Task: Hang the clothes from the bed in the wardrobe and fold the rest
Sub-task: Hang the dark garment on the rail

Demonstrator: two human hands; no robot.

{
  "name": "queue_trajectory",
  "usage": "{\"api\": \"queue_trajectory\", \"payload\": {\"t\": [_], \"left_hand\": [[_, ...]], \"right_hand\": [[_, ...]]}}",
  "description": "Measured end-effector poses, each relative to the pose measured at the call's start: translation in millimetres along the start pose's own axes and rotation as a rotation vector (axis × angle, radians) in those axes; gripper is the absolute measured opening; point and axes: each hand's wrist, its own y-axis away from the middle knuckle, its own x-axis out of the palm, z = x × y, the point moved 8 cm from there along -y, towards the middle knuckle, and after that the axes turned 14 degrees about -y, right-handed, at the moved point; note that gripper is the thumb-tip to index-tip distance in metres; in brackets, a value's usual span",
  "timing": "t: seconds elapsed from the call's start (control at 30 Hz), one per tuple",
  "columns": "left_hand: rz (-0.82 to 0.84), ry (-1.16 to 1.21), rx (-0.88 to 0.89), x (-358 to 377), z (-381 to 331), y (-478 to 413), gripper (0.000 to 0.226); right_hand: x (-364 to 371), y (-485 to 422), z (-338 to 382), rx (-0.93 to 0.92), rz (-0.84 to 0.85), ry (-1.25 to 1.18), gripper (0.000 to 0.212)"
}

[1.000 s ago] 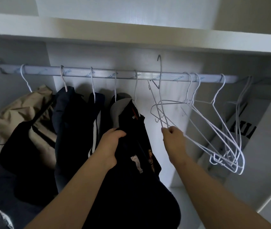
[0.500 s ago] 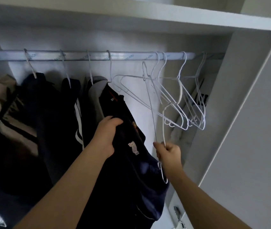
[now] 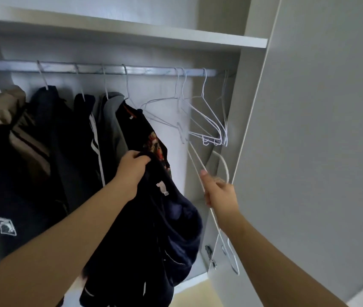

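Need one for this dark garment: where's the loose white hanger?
Head view, right side: the right hand grips the white hanger, below the empty hangers on the rail.

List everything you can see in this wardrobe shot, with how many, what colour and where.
rail: one, silver-grey, across the wardrobe under the shelf
shelf: one, white, above the rail
hung garments: about five, one tan, one grey, rest dark, left part of the rail
empty hangers: several, white wire, right part of the rail; exact count unclear
loose hanger: one, white wire, off the rail
dark bundle: navy-black clothing, piece count unclear, in front of the hung garments
door: one, grey-white, far right
left hand: grips the dark bundle
right hand: grips the loose hanger
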Motion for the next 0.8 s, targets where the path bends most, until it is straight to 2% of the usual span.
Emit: {"api": "queue_trajectory", "payload": {"t": [0.13,0.23,0.33,0.43,0.57,0.67,0.8], "left_hand": [[-0.042,-0.073,-0.056,-9,20,40,0.02],[0.016,0.056,-0.266,-15,44,61,0.038],[0.057,0.205,-0.439,-22,59,82,0.037],[0.023,0.242,-0.505,-31,65,88,0.035],[-0.017,0.069,-0.364,-43,54,85,0.035],[-0.103,-0.415,-0.093,-55,38,83,0.034],[-0.135,-1.01,0.22,-52,23,103,0.028]], "right_hand": [[-49,45,-2,0.02,-0.146,-0.061,0.047],[-64,73,0,0.053,-0.144,-0.113,0.044],[-74,93,3,0.058,-0.109,-0.012,0.041],[-85,100,7,0.025,-0.141,0.058,0.044],[-73,106,13,0.002,-0.076,0.258,0.048],[-60,108,15,0.013,-0.041,0.307,0.046],[-45,115,14,0.011,-0.016,0.342,0.048]]}}
